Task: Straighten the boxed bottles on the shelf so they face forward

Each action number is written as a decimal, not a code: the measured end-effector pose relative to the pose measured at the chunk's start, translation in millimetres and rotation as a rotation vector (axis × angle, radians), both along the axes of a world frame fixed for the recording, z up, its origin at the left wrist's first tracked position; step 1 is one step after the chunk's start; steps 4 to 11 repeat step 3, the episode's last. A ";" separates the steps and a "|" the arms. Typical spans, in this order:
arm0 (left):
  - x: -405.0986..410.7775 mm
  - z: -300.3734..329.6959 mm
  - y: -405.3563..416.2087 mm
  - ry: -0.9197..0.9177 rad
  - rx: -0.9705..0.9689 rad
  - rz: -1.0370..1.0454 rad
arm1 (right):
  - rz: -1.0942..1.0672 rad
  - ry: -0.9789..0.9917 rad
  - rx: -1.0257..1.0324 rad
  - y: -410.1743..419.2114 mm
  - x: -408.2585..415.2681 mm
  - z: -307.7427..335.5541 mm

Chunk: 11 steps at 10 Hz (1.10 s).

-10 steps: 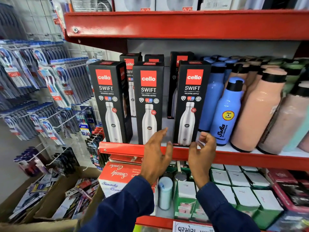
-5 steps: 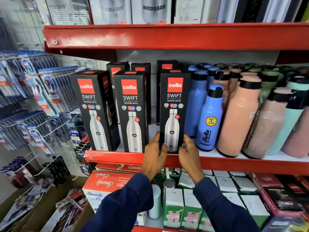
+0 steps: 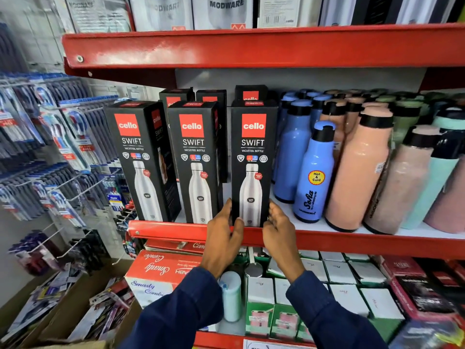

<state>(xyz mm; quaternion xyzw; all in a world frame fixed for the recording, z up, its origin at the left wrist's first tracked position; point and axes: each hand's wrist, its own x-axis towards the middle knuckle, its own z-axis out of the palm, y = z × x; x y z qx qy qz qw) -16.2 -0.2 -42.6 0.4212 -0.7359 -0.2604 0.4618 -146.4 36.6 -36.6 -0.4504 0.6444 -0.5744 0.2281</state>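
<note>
Three black Cello Swift bottle boxes stand in a front row on the red shelf [image 3: 352,241]. The left box [image 3: 141,159] is angled and shows its right side. The middle box [image 3: 197,161] is close to square-on, with a sliver of side showing. The right box [image 3: 253,167] faces forward. My left hand [image 3: 224,238] touches the right box's lower left edge, thumb over its front corner. My right hand [image 3: 280,231] sits at its lower right edge, fingers apart. More black boxes [image 3: 176,96] stand behind the row.
Blue, peach and mint bottles [image 3: 314,172] crowd the shelf right of the boxes. A red shelf [image 3: 251,46] hangs close overhead. Toothbrush packs [image 3: 57,137] hang on hooks at the left. Boxed goods [image 3: 339,280] fill the shelf below; cardboard cartons sit on the floor.
Both hands rose from below the shelf edge to the base of the right box, which turned to face forward. Now the fingers have loosened a little at its sides.
</note>
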 end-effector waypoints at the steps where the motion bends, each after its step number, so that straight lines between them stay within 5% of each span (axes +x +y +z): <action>1: 1.4 -1.3 0.7 -0.011 0.022 0.005 | -0.009 0.010 0.015 3.8 2.5 3.2; 11: 4.4 1.4 0.8 -0.027 0.007 0.011 | -0.050 0.026 0.029 11.9 8.0 11.0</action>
